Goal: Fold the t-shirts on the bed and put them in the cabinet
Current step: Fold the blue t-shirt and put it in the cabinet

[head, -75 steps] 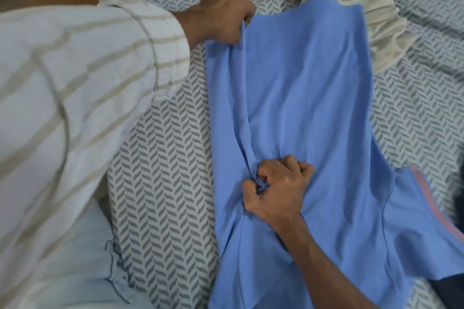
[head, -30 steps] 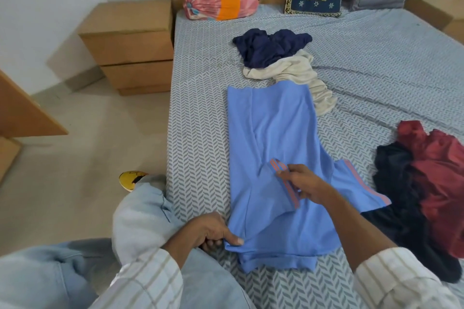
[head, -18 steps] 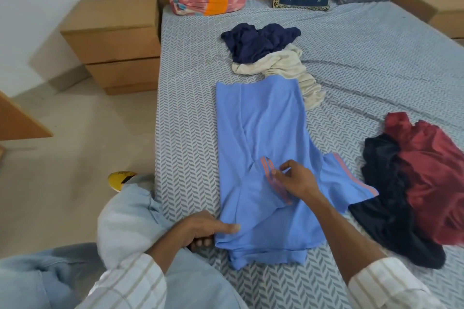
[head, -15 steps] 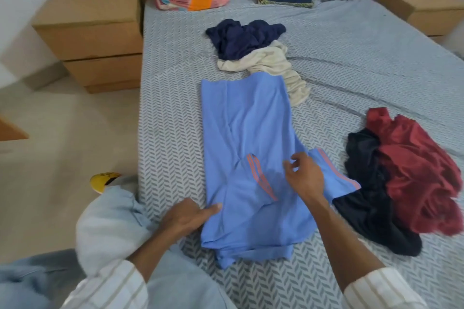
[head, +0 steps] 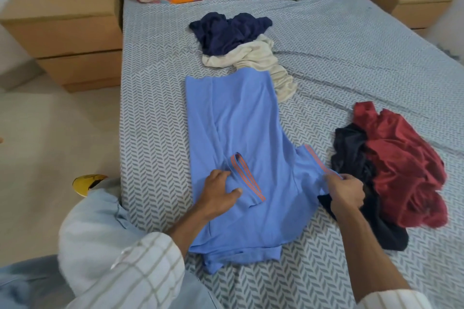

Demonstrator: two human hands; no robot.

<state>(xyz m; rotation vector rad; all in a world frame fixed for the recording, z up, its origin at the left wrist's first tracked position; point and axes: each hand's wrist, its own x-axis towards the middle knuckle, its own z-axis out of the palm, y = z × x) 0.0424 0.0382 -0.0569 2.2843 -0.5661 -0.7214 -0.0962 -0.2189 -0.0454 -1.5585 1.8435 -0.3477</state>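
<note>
Since half a second ago your right hand [head: 345, 192] has left the middle of the blue shirt [head: 241, 118] and now pinches the cuff of its right sleeve [head: 312, 165], fingers curled on the orange-striped edge; your left hand [head: 218, 190] has slid onto the left sleeve [head: 247, 180], already folded in, and lies on it with fingers relaxed, gripping nothing. The shirt lies lengthwise on the bed [head: 155, 113], near the edge at your knee, its far hem touching the cream shirt [head: 261, 63]. Likely step: folding the right sleeve inward. Risks, judged from this layout: the sleeve borders the black garment [head: 351, 150] under the red one [head: 401, 165], so a hasty lift could drag dark cloth into the fold (watch the cuff). Should your left palm lift early, the left fold may spring open. A sideways pull could skew the body and rumple the hem against the cream shirt.
</note>
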